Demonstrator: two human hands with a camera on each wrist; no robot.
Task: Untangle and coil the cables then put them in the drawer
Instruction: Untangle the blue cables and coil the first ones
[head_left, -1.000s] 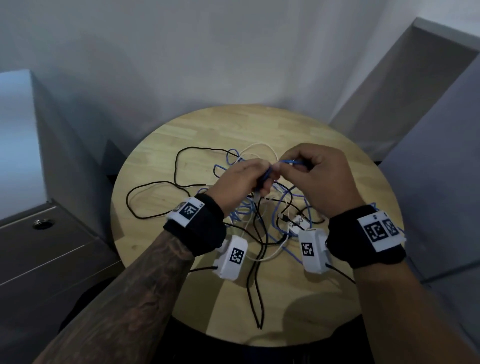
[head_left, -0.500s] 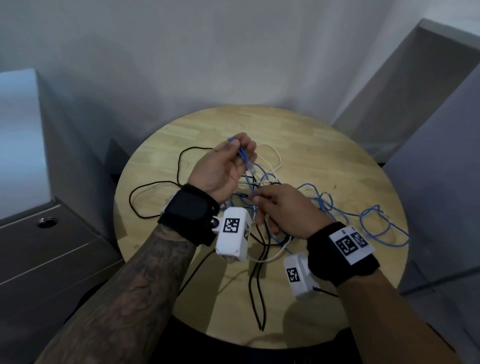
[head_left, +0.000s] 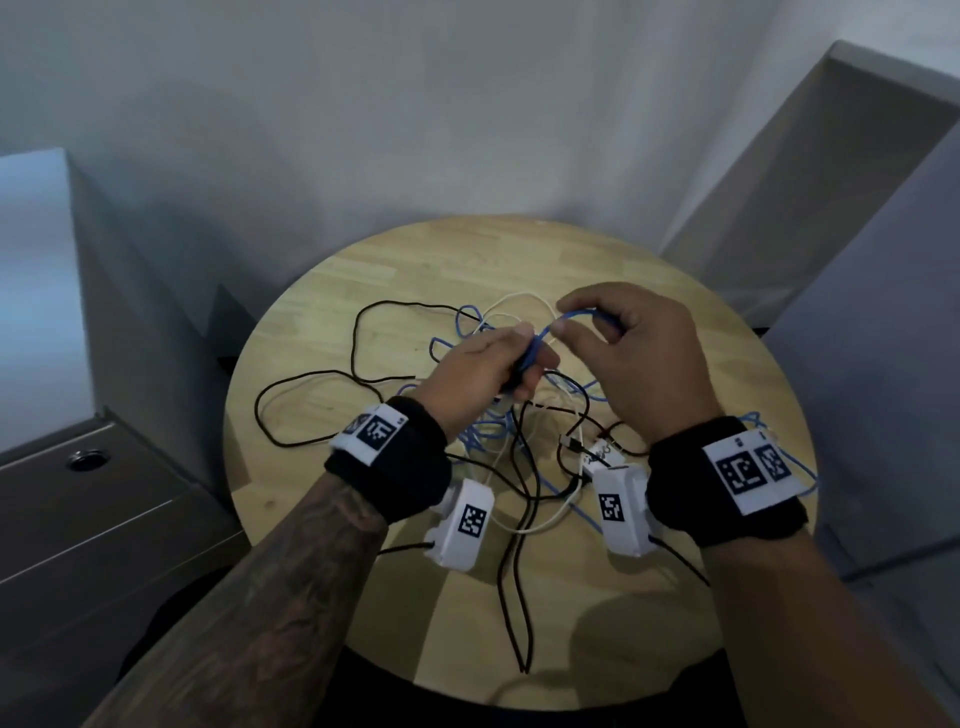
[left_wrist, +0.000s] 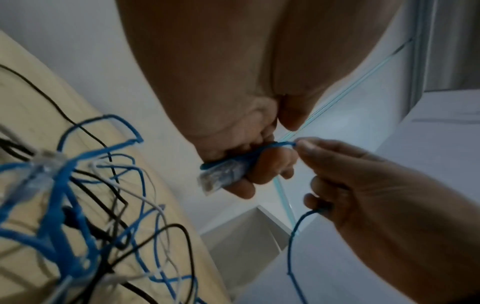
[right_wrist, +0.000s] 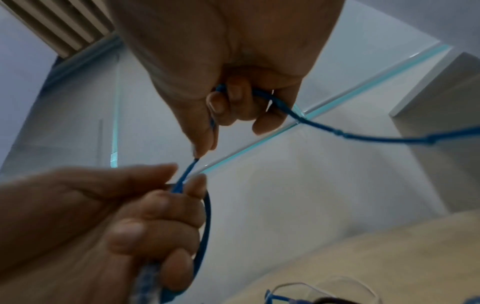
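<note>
Round wooden table (head_left: 675, 332) under tangled black, white and blue cables. Left hand (head_left: 483, 369) grips the blue cable (head_left: 576, 313) near its clear plug (left_wrist: 221, 176); right hand (head_left: 639, 358) pinches it just beside.

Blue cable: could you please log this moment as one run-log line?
phase: coiling | left hand: grips blue cable plug end | right hand: pinches blue cable | black cable, white cable: tangled on table

Matt wooden table (head_left: 675, 312), clear plastic plug (left_wrist: 221, 176)
</note>
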